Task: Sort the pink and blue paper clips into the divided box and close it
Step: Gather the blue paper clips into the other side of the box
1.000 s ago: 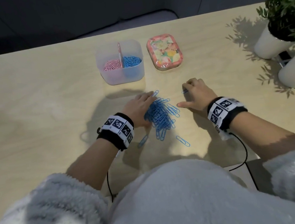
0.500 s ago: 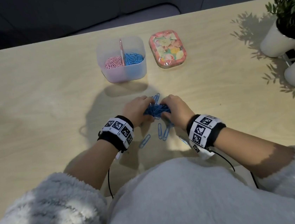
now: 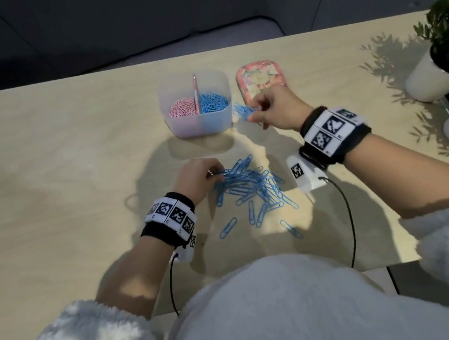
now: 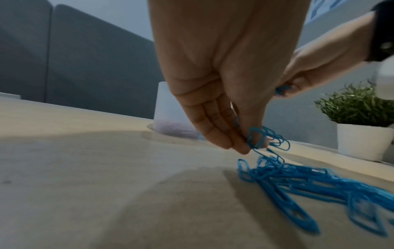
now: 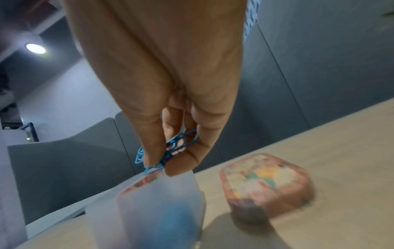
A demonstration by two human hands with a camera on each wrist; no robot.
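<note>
A translucent divided box stands at mid-table, with pink clips in its left half and blue clips in its right half. Its floral lid lies just right of it. My right hand is raised beside the box's right wall and pinches a bunch of blue clips. Nearer to me a loose pile of blue clips lies on the table. My left hand pinches some blue clips at the pile's left edge.
Two white pots with green plants stand at the table's right edge. Cables run from both wrist bands towards my body. A few single blue clips lie scattered near the front edge of the wooden table.
Both hands were gathering the pile together half a second ago. My right hand has since lifted away with a bunch of blue clips and moved up to the box; my left hand stays at the pile.
</note>
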